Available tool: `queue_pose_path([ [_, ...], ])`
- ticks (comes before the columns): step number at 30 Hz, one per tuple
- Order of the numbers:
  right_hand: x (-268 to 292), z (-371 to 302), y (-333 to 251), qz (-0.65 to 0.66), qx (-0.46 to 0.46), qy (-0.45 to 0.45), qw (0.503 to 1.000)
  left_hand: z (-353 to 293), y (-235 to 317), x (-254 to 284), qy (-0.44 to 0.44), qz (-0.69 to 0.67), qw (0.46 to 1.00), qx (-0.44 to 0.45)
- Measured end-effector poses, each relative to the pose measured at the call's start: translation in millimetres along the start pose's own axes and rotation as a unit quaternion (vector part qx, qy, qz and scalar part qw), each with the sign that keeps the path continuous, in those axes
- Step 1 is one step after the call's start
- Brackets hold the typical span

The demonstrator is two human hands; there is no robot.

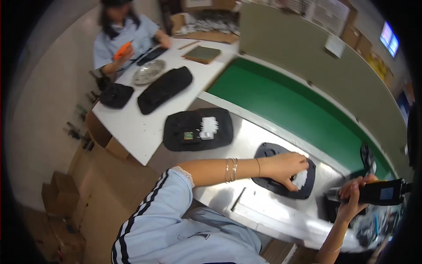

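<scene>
My left hand (281,167) reaches across the metal bench, fingers bent over a white plastic part (300,179). That part lies on a black rounded plastic panel (268,182), which the hand partly covers. At the right, my right hand (351,198) is wrapped round a black electric screwdriver (381,193) with a silvery nose, held roughly level. Left of my left arm, a second black panel (176,132) carries another white part (209,127) and a small green circuit board (188,136).
On the white table at the far left are a black long case (166,90), a clear dish (149,71) and a black piece (116,95). A co-worker (125,39) there holds an orange tool (122,50). A green belt (281,101) runs behind the bench; plastic bags (373,226) lie at right.
</scene>
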State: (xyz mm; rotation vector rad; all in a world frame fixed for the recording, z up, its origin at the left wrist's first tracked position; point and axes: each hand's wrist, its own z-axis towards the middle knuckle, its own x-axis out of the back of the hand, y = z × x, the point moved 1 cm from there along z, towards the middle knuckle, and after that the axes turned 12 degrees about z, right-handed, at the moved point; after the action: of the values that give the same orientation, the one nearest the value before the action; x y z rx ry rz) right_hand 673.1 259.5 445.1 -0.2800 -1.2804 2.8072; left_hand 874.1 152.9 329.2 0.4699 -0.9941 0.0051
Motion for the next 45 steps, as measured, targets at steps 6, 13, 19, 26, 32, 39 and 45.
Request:
queue_pose_path([
  [6,57.3,-0.2,-9.2,-0.032,0.024,0.101,0.994,18.3,-13.9,-24.0,-0.014,-0.003,0.999,-0.042],
  [13,67.9,8.8,-9.8,-0.065,0.047,0.138,0.987,20.9,-8.5,-29.9,-0.028,-0.008,0.998,-0.050],
  [19,73.5,5.9,10.2,-0.078,0.033,0.132,0.988,13.4,-15.6,-29.1,-0.041,-0.019,0.998,-0.046],
  [26,69.1,4.1,14.7,-0.067,0.016,0.130,0.989,13.5,-25.4,-30.9,-0.035,-0.026,0.998,-0.049],
  [32,32.7,-8.5,13.8,-0.073,-0.008,0.079,0.994,14.7,-24.6,-31.8,-0.032,-0.020,0.998,-0.052],
  [39,1.3,-6.2,48.4,0.024,-0.046,0.055,0.997,14.8,-24.2,-36.9,-0.003,-0.021,0.998,-0.057],
  [45,-8.0,-7.9,61.8,0.024,-0.055,0.057,0.997,15.4,-20.2,-37.0,-0.011,-0.015,0.999,-0.040],
])
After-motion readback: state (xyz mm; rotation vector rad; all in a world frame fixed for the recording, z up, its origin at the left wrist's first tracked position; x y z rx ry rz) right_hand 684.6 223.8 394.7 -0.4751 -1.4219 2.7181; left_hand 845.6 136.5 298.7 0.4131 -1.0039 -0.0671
